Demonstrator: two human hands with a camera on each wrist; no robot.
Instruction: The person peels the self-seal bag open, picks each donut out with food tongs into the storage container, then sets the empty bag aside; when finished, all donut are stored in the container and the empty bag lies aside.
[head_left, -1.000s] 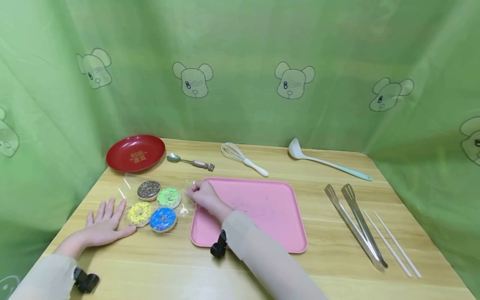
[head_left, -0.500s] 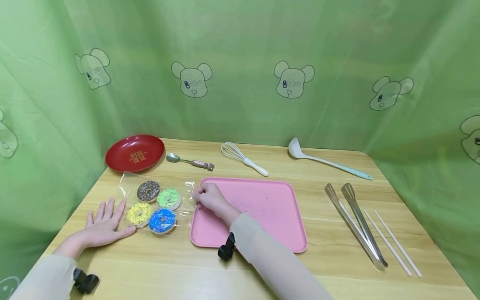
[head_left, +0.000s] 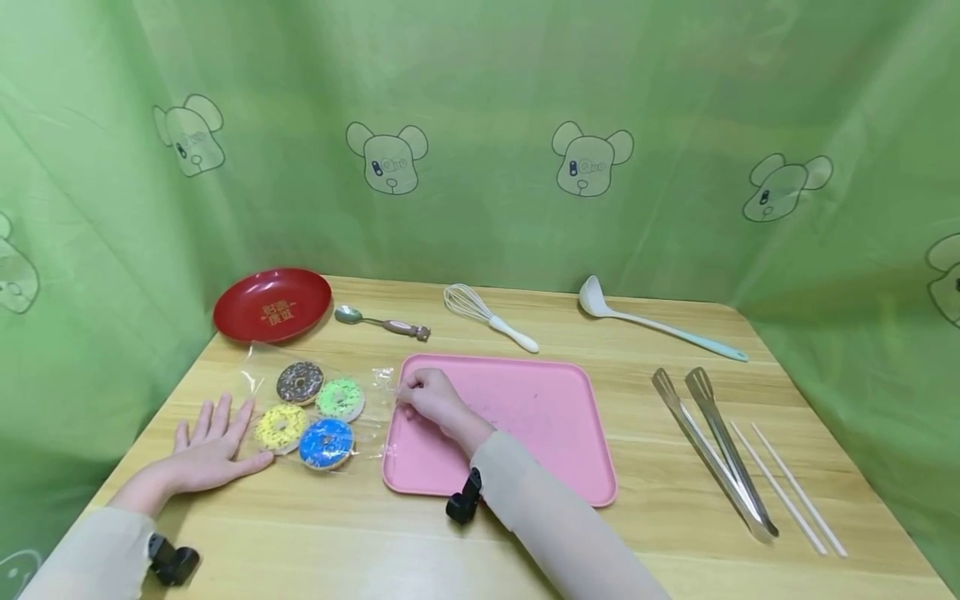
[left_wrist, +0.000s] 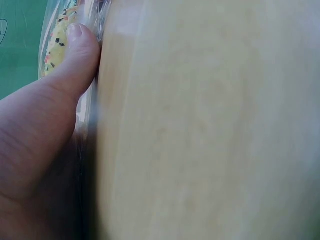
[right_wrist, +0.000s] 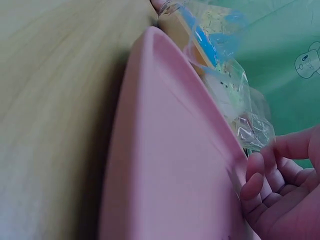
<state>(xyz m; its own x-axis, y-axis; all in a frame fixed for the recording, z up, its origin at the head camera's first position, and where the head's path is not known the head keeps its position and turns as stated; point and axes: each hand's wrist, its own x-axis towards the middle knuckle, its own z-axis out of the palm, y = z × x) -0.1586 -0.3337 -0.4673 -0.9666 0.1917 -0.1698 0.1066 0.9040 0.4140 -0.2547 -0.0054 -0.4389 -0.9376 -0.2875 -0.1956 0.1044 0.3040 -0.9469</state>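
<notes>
Open desk [head_left: 337,542] runs along the near edge, with bare wood between the pink tray [head_left: 540,442] and the tongs [head_left: 712,454], so a hand can pass there freely. On the left it is tight: the clear bag of donuts [head_left: 315,408] lies between the left hand [head_left: 210,450] and the tray's left rim, where the right hand [head_left: 427,400] sits. Behind, the red plate [head_left: 272,304], spoon [head_left: 382,323], whisk [head_left: 487,318] and ladle [head_left: 660,327] line the back edge.

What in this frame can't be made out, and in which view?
- Left wrist view: the left hand fills the frame edge; only one fingertip against the donut bag shows.
- Head view: whether the right hand pinches the bag's edge; its curled fingers hide the contact.
- Head view: gold lettering on the red plate, too small.
- Right wrist view: donuts blurred behind crinkled plastic.
</notes>
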